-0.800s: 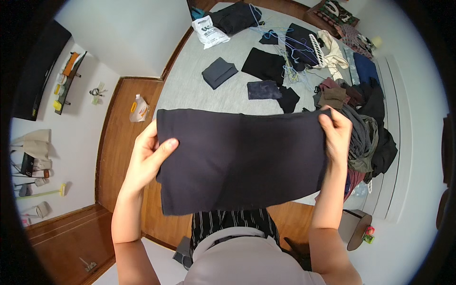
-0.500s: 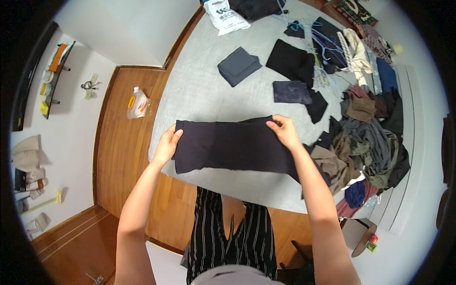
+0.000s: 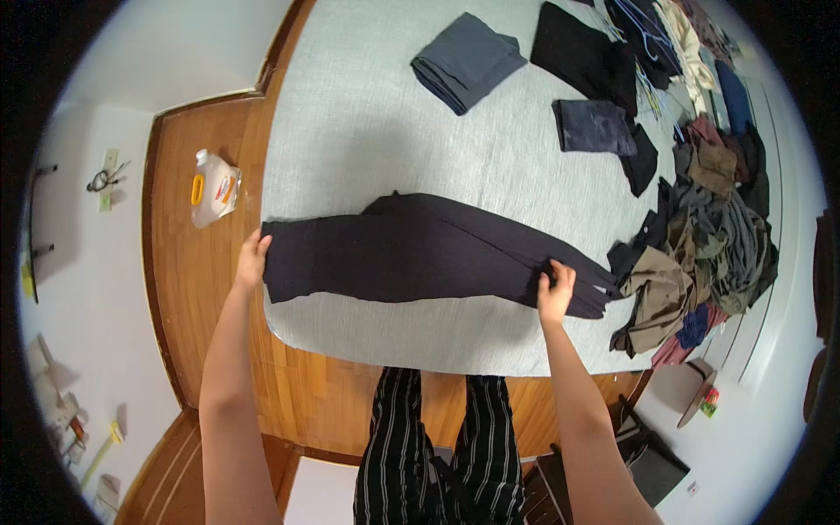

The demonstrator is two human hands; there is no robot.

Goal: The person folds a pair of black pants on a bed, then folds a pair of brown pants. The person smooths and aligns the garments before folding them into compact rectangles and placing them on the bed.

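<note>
A pair of black trousers [image 3: 394,254] lies folded lengthwise across the near part of the grey-covered bed [image 3: 350,157]. Its wide, straight end reaches the bed's left edge, while the legs narrow toward the right. My left hand [image 3: 254,255] is closed on that left end, thumb on top. Over the leg part, my right hand [image 3: 556,293] has its fingers bent and pinching at the cloth. Beyond the trousers sit a folded dark grey garment [image 3: 464,61] and a small folded dark garment [image 3: 593,127].
A heap of brown, grey and dark clothes [image 3: 709,236] fills the bed's right side. Black garments [image 3: 582,52] and blue hangers [image 3: 643,31] lie at the far right. On the wooden floor to the left stands a clear jug [image 3: 214,188] with a yellow handle.
The trousers, held up folded short between both hands, are now laid out longer on the bed. My left hand moved left and my right hand lower, onto the legs. The view shifted nearer.
</note>
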